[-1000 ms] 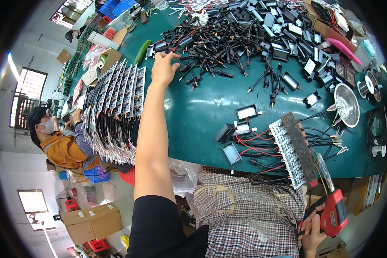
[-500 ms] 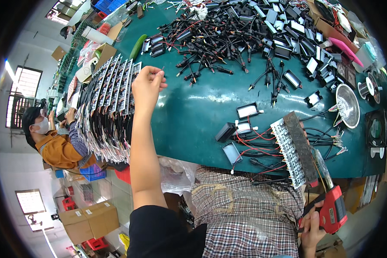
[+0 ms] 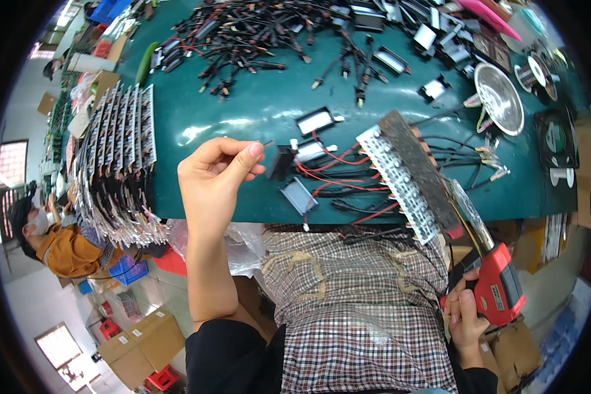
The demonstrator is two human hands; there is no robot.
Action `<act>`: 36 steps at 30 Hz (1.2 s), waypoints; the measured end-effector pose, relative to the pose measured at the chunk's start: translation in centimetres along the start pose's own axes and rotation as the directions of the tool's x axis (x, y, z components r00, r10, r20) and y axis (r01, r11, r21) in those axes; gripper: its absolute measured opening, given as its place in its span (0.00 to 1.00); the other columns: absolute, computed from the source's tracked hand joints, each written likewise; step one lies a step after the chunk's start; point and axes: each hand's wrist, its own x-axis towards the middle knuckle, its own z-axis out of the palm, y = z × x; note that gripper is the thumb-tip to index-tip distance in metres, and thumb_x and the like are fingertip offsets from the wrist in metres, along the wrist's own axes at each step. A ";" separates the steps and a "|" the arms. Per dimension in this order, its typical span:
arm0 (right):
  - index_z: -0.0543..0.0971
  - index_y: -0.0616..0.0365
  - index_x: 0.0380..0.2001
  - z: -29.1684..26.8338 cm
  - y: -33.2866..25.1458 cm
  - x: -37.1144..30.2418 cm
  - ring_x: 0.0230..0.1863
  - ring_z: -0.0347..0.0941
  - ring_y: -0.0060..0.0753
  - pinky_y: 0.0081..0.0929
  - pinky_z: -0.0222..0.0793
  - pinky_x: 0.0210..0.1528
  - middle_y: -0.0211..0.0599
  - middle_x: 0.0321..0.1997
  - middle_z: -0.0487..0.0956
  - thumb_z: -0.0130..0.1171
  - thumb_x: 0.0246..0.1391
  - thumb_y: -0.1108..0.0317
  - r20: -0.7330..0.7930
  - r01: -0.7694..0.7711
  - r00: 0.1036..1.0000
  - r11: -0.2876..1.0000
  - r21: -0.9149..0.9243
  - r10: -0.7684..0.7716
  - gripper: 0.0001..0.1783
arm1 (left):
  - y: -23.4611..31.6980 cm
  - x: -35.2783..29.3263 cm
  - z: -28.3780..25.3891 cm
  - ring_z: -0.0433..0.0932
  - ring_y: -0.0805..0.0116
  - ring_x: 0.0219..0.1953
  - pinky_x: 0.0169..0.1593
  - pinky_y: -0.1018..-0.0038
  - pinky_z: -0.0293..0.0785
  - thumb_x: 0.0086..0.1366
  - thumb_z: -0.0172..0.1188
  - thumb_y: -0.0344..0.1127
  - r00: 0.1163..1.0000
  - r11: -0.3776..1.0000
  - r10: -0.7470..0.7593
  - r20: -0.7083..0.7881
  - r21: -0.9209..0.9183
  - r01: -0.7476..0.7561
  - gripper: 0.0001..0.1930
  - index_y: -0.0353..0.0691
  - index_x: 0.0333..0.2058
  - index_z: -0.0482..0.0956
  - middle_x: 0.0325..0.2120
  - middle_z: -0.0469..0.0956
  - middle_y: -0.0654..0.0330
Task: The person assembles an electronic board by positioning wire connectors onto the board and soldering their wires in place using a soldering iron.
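Note:
My left hand [image 3: 213,177] is raised over the table's near left part, thumb and forefinger pinched on a short, thin reddish piece [image 3: 268,144], too small to name surely. Close to its fingertips stand small black cases [image 3: 315,122] with pale faces. My right hand [image 3: 465,320] grips a red and black soldering gun [image 3: 502,289] at the lower right, its tip end pointing toward the table. Beyond the gun, a strip of small circuit boards [image 3: 398,187] lies along a dark, worn bar [image 3: 421,172]. Red wires [image 3: 348,182] and black cables [image 3: 450,153] extend from it on both sides.
Stacked board strips with dangling cables [image 3: 115,164] stand at the left. Black cables and cases [image 3: 243,39] are heaped at the back. A metal bowl [image 3: 499,98], a wire spool [image 3: 535,77] and a black fan-like unit [image 3: 555,139] sit right. Another person [image 3: 65,243] works far left.
My left hand has come away from the stacked strips, rightward and nearer, still pinching the thin piece. The view has shifted. My right hand keeps hold of the soldering gun.

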 end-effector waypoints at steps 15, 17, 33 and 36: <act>0.69 0.59 0.56 -3.7 0.4 -1.4 0.21 0.67 0.23 0.24 0.66 0.27 0.37 0.27 0.74 0.59 0.65 0.61 0.286 0.081 0.958 0.950 -0.302 0.009 0.21 | 0.9 -7.7 13.2 0.76 0.75 0.19 0.24 0.79 0.71 0.58 0.70 0.24 0.889 0.893 0.342 0.304 0.190 -0.408 0.08 0.37 0.25 0.79 0.20 0.76 0.63; 0.79 0.61 0.43 -3.9 0.3 -1.5 0.27 0.76 0.33 0.30 0.73 0.32 0.38 0.30 0.79 0.64 0.54 0.72 0.274 0.066 0.961 0.928 -0.367 0.040 0.12 | 0.5 -7.9 13.7 0.75 0.75 0.18 0.23 0.78 0.69 0.57 0.70 0.24 0.890 0.884 0.343 0.300 0.216 -0.414 0.09 0.38 0.24 0.77 0.19 0.75 0.64; 0.82 0.63 0.37 -4.0 2.1 -0.9 0.27 0.80 0.40 0.32 0.75 0.29 0.39 0.30 0.81 0.69 0.46 0.75 0.355 0.212 0.934 0.858 -0.467 -0.037 0.13 | -0.6 -8.5 14.4 0.73 0.73 0.18 0.23 0.75 0.67 0.56 0.70 0.25 0.897 0.848 0.334 0.289 0.323 -0.420 0.09 0.40 0.23 0.76 0.19 0.74 0.65; 0.82 0.64 0.39 -3.9 2.3 -1.0 0.28 0.80 0.40 0.32 0.74 0.29 0.39 0.30 0.81 0.69 0.47 0.75 0.315 0.107 0.949 0.903 -0.415 0.032 0.14 | -0.7 -8.5 14.4 0.74 0.73 0.18 0.23 0.75 0.67 0.55 0.70 0.25 0.897 0.844 0.336 0.288 0.329 -0.423 0.10 0.40 0.23 0.76 0.19 0.74 0.65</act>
